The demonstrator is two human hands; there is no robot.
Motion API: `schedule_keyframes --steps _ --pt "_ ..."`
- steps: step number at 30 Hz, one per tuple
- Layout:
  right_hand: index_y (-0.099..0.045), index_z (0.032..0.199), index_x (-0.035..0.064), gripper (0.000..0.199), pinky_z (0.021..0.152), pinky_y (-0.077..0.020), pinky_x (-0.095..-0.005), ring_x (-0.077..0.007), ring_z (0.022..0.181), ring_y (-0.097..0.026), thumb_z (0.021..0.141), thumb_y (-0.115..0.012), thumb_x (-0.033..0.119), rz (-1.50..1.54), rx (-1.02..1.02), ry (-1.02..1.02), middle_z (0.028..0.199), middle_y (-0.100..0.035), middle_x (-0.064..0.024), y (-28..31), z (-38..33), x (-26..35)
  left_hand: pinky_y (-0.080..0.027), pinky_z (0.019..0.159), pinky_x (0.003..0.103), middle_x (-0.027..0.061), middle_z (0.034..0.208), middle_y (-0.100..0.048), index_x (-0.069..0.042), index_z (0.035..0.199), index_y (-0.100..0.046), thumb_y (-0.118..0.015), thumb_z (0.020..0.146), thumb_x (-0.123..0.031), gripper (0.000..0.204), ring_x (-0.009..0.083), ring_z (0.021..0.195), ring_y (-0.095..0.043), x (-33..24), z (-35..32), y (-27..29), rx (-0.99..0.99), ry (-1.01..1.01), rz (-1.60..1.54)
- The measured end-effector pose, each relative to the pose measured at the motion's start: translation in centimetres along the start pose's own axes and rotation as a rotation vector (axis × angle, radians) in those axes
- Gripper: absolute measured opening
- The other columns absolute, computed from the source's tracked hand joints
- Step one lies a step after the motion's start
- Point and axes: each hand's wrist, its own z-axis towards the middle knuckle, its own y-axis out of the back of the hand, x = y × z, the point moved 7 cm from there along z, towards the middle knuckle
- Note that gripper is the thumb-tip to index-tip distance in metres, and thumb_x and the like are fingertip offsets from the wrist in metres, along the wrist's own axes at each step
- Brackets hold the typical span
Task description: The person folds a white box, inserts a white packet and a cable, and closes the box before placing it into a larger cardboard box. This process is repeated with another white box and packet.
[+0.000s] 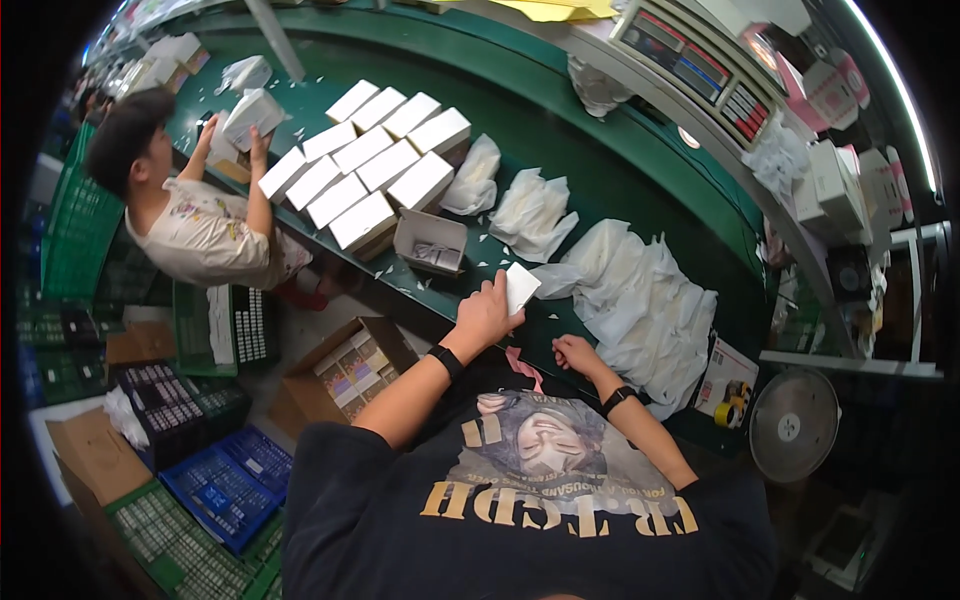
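Observation:
My left hand (485, 318) grips a small white box (521, 288) above the near edge of the green work table. To its right, my right hand (574, 353) is closed with curled fingers; what it holds, if anything, I cannot make out. An open white carton (431, 243) with small greyish items inside stands just beyond my left hand. Crumpled white plastic bags (635, 300) lie in a heap ahead of my right hand. A pink strip (524, 368) hangs at the table edge between my wrists.
Rows of closed white boxes (375, 158) stand left on the table (510, 95). A co-worker (205, 225) at far left holds a white box (252, 118). Below are a cardboard carton (350, 370) and crates (225, 490). At right are yellow tape (730, 413) and a round metal disc (795, 425).

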Motion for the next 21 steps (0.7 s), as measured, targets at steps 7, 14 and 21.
schedule_keyframes --steps 7,14,21 --pt "-0.067 0.094 0.0030 0.030 0.062 -0.0508 -0.0287 -0.0142 0.070 -0.064 0.100 -0.057 0.031 -0.373 0.255 0.107 0.076 -0.067 -0.0045 -2.9 1.1 -2.5 -0.057 0.072 0.050 0.0223 0.102 -0.064 -0.001 0.115 -0.047 -0.079 0.070 -0.040 0.067 0.0416 0.086 -0.069 0.7 -4.5 -0.6 -0.034 -0.023 -0.087" --pt "-0.068 0.095 0.0027 0.024 0.067 -0.0513 -0.0303 -0.0157 0.072 -0.066 0.095 -0.060 0.025 -0.628 0.239 0.270 0.079 -0.070 -0.0065 -1.4 1.2 -3.2 -0.054 0.086 0.043 0.0231 0.124 -0.063 0.000 0.126 -0.052 -0.079 0.074 -0.036 0.069 0.0370 0.106 -0.066 7.3 -17.4 0.1 -0.021 0.430 -0.596" --pt "-0.068 0.095 0.0019 0.025 0.067 -0.0509 -0.0306 -0.0159 0.071 -0.065 0.096 -0.058 0.025 -0.588 0.317 0.247 0.079 -0.069 -0.0066 -2.9 0.5 -3.1 -0.049 0.096 0.037 0.0094 0.126 -0.062 -0.002 0.138 -0.048 -0.073 0.086 -0.015 0.059 0.0214 0.114 -0.060 17.1 -34.2 -3.7 -0.460 0.791 -1.387"
